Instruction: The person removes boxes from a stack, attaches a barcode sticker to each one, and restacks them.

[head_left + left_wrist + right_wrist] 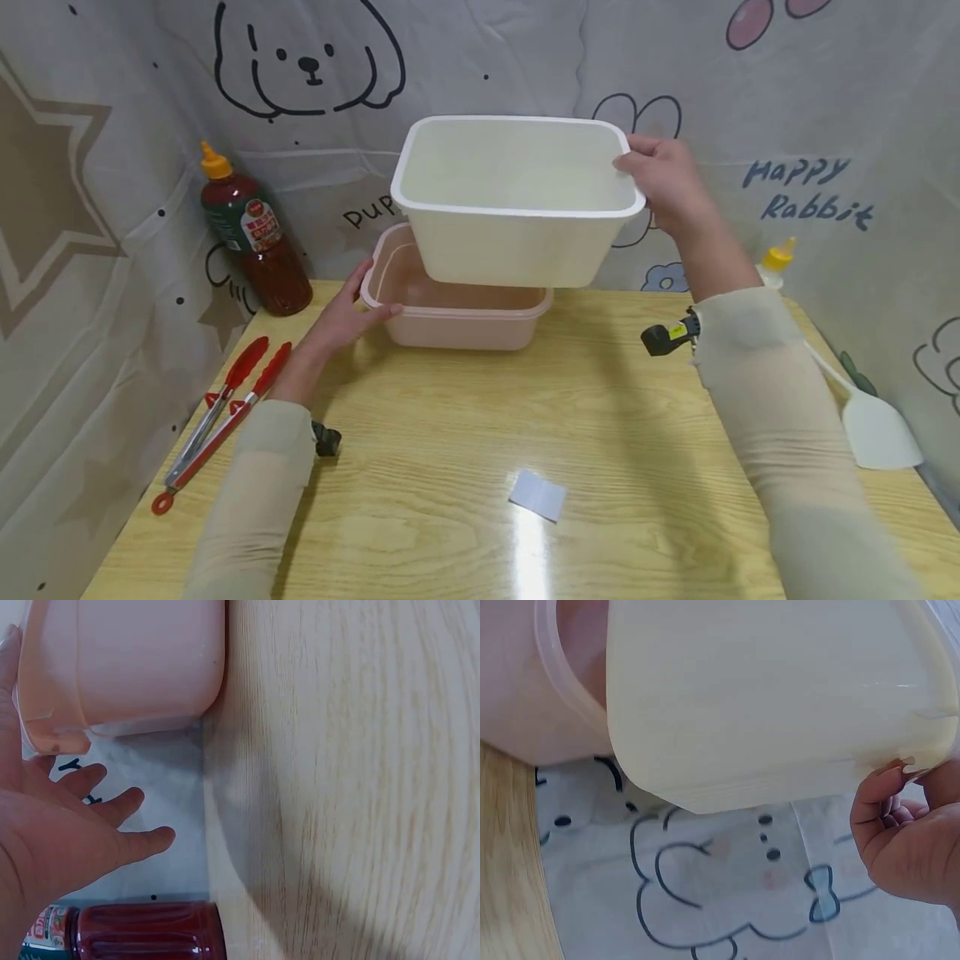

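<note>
Above the counter's (465, 433) far edge, at 12 o'clock, a white rectangular plastic tub (510, 225) hangs clear over a pink rectangular plastic tub (450, 321), pinched at its right rim by the right hand (663, 187). Left hand (341, 321), fingers straight, braces the pink tub's left corner, probably steadying it. White tub looks empty and glossy. Red-handled metal tongs (217, 417) at 9 o'clock; dark red sauce bottle (251, 242) at 10.

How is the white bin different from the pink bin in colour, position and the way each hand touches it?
The white bin is cream-white; the pink bin is pale pink. The white bin is held in the air, while the pink one rests on the table. The right hand grips the white rim; the left hand only touches the pink rim. Both are open rectangular tubs.
</note>
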The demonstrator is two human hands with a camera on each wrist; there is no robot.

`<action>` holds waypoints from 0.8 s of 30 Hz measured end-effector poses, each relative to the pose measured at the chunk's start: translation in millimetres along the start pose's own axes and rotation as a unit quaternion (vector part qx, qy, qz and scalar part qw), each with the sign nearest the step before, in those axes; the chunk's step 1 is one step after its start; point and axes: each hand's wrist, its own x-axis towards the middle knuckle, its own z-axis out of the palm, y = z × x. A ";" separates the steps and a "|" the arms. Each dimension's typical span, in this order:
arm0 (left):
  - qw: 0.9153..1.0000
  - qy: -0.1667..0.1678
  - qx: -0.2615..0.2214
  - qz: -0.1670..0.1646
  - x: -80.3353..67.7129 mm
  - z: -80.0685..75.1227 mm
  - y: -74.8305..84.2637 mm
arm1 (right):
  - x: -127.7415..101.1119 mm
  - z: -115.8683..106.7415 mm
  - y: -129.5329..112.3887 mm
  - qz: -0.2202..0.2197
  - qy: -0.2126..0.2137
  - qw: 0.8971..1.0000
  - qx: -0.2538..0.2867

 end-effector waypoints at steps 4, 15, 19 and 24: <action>1.000 0.002 0.006 0.006 1.0 -0.1 0.1 | -1.7 -18.1 5.5 0.002 -0.001 1.000 -0.007; 1.000 0.000 0.006 -0.016 -0.6 0.3 5.2 | -13.6 -68.0 17.2 0.035 0.006 0.998 -0.046; 1.000 0.001 0.009 -0.012 0.1 -0.9 3.8 | -16.5 -84.4 27.2 0.033 0.006 0.998 -0.056; 1.000 -0.004 0.014 -0.008 -3.7 0.3 -5.1 | -22.8 -106.4 44.7 0.047 0.008 0.997 -0.068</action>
